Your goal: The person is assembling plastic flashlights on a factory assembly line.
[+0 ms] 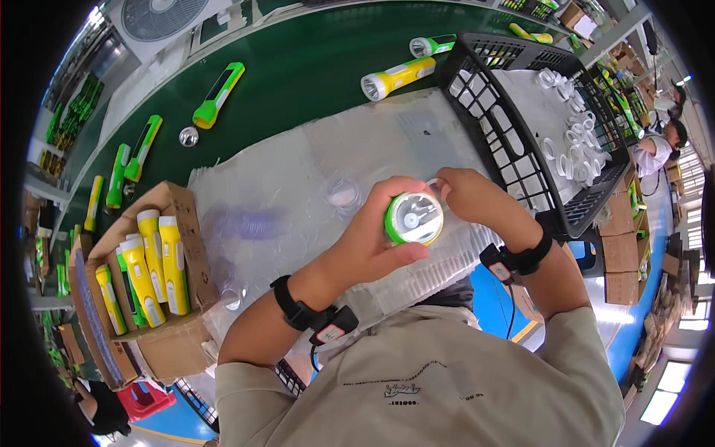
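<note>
1. The left hand (376,238) comes up from the lower edge, its fingers wrapped around the green head of a flashlight (414,218), lens facing up.
2. The right hand (471,195) bends in from the right; its fingers pinch a small clear ring at the flashlight's upper rim.
3. Beyond the fingers, two flashlights (397,78) lie on the green counter (313,67).
4. Right of the fingers, a black crate (514,153) holds many white rings (577,138).
5. Far left of the fingers, a cardboard box (182,216) holds about six yellow flashlights (160,261) standing upright.
</note>
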`<state>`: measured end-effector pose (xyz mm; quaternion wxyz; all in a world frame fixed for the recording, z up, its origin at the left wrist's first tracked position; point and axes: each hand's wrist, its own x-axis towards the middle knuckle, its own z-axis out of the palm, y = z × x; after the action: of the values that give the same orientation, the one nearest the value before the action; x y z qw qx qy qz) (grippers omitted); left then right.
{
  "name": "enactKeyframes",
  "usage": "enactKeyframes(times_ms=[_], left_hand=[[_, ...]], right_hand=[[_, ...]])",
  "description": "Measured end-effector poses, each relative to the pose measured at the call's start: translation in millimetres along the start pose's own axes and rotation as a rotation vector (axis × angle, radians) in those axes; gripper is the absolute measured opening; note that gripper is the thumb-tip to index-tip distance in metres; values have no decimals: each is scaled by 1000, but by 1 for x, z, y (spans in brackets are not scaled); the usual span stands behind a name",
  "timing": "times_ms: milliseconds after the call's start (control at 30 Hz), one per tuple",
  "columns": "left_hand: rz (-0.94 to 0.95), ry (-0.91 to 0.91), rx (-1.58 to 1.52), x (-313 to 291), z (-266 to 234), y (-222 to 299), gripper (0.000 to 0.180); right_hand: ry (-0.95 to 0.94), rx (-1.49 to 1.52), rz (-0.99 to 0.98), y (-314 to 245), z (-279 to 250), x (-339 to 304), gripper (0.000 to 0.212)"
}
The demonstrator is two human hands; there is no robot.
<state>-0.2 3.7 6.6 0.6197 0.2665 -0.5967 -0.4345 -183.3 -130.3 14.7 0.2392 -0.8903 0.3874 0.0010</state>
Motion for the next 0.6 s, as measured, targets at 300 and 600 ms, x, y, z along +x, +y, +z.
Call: enactKeyframes(times_ms=[300,600], left_hand=[[14,107,75,-1,2,-4,96],[-173,167,236,-5,4,-7,57]], right_hand=[[-5,-316,-119,-31,-3,-11,50],[-26,-98,-373,-103,-115,-38,55]])
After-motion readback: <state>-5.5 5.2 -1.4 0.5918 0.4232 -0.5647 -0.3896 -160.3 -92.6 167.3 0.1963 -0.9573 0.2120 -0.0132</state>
